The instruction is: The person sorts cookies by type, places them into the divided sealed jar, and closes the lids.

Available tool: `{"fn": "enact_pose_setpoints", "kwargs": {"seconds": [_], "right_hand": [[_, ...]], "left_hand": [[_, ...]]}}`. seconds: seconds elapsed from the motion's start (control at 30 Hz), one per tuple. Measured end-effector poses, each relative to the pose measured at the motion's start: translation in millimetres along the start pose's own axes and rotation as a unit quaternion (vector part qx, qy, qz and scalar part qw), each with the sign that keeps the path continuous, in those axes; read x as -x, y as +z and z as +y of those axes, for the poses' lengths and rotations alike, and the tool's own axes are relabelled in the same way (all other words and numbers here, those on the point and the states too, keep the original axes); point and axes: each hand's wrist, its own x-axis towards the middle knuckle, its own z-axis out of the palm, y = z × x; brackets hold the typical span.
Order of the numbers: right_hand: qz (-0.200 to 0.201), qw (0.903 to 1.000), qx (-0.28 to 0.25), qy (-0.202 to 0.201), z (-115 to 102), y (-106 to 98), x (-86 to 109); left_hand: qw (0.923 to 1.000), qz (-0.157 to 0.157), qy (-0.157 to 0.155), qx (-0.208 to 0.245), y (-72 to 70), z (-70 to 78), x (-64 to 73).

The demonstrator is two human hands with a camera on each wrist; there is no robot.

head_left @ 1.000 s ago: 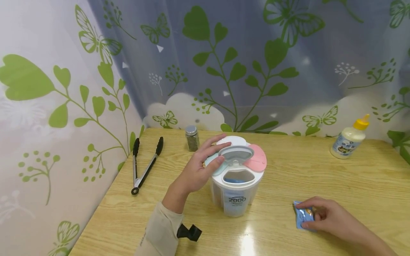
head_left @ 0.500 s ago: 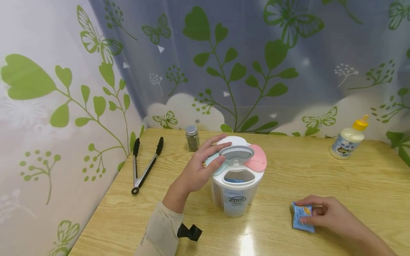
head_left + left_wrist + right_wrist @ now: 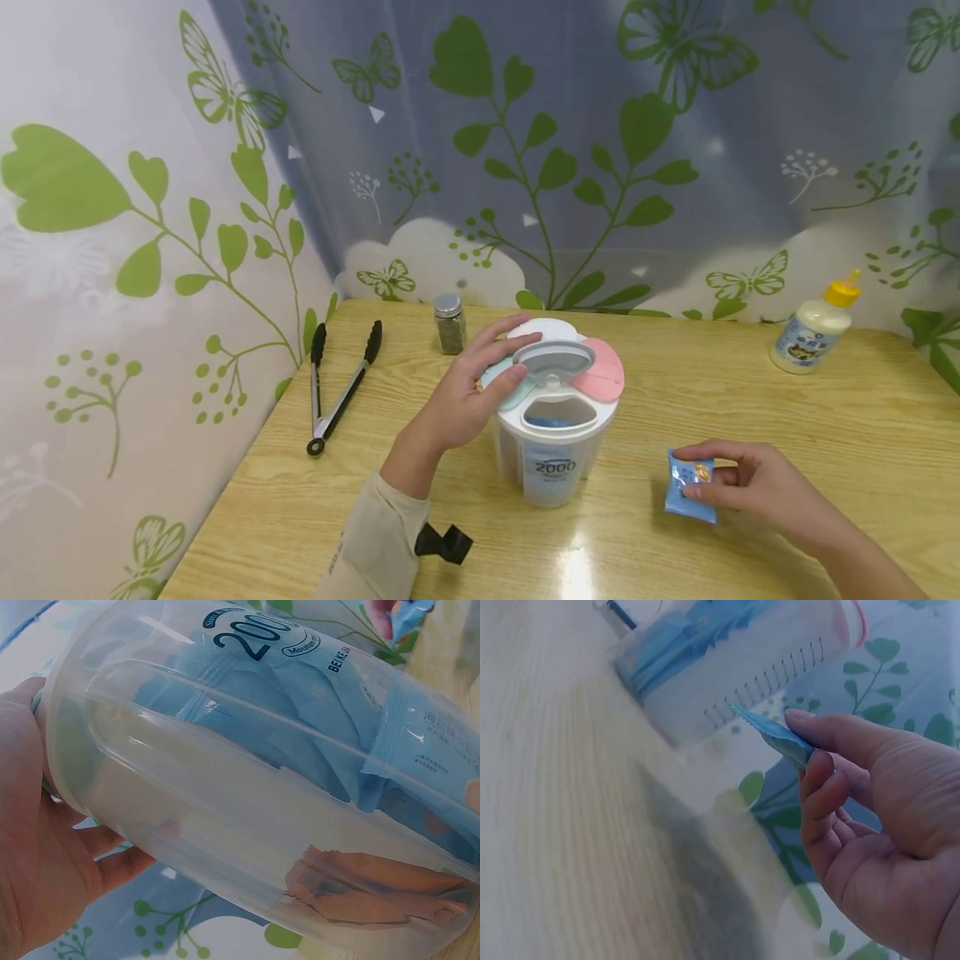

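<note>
A clear storage canister (image 3: 551, 467) marked 2000 stands on the table, its lid divided into pastel flaps. One grey-lined flap (image 3: 555, 360) is raised behind an uncovered opening. My left hand (image 3: 468, 392) rests on the lid's left side, fingers extended and thumb beside the raised flap. Through the wall in the left wrist view, blue snack packets (image 3: 285, 712) fill one compartment and brown-orange wrapped pieces (image 3: 367, 889) lie in another. To the right of the canister, my right hand (image 3: 757, 492) pinches a blue snack packet (image 3: 686, 483) between thumb and fingers, raised over the table.
Metal tongs with black tips (image 3: 341, 400) lie spread at the left. A small spice jar (image 3: 450, 325) stands behind the left hand, and a yellow-capped squeeze bottle (image 3: 810, 329) at the back right. Patterned cloth (image 3: 480, 167) hangs behind the wooden table (image 3: 660, 567).
My right hand has lifted the blue snack packet off the table and carried it a little left, towards the canister. The left hand has stayed on the lid.
</note>
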Motion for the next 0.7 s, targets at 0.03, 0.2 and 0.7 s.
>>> {"fn": "enact_pose_setpoints", "kwargs": {"seconds": [0.03, 0.2, 0.7], "right_hand": [[0.003, 1.0000, 0.000, -0.004, -3.1, 1.6, -0.5], [0.017, 0.9997, 0.009, -0.016, -19.8, 8.8, -4.1], [0.039, 0.9962, -0.029, -0.072, -59.8, 20.7, -15.4]], "left_hand": [[1.0000, 0.000, 0.000, 0.001, 0.1, 0.1, -0.3], [1.0000, -0.001, -0.003, 0.000, 0.1, 0.3, -0.4], [0.9999, -0.002, -0.008, -0.005, -0.8, 1.3, 0.7]]}}
